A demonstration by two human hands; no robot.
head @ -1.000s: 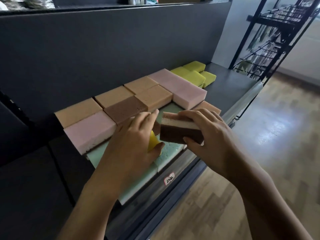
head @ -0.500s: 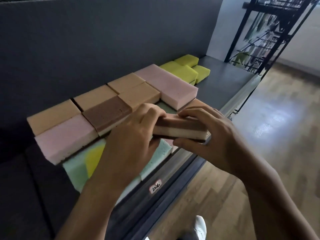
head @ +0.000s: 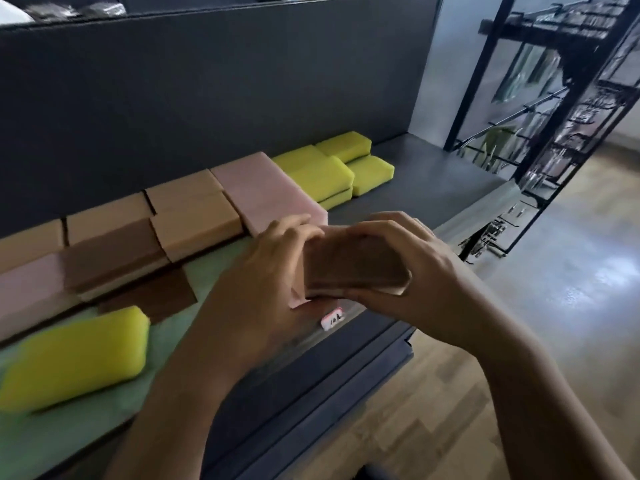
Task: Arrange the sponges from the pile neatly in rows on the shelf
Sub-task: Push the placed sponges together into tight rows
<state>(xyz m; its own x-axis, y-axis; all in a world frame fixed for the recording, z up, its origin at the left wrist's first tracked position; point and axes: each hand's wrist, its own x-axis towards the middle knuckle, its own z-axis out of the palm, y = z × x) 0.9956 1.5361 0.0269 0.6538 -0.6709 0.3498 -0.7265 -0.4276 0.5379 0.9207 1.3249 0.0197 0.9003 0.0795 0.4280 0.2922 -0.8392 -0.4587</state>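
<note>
Lower left, a yellow sponge lies in front of sponge rows of tan, brown and pink. At centre frame, left hand and right hand both grip a brown sponge by its ends, over the shelf front edge.

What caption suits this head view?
Left hand and right hand grip a brown sponge over the shelf, near tan sponges, a pink sponge and yellow sponges.
</note>
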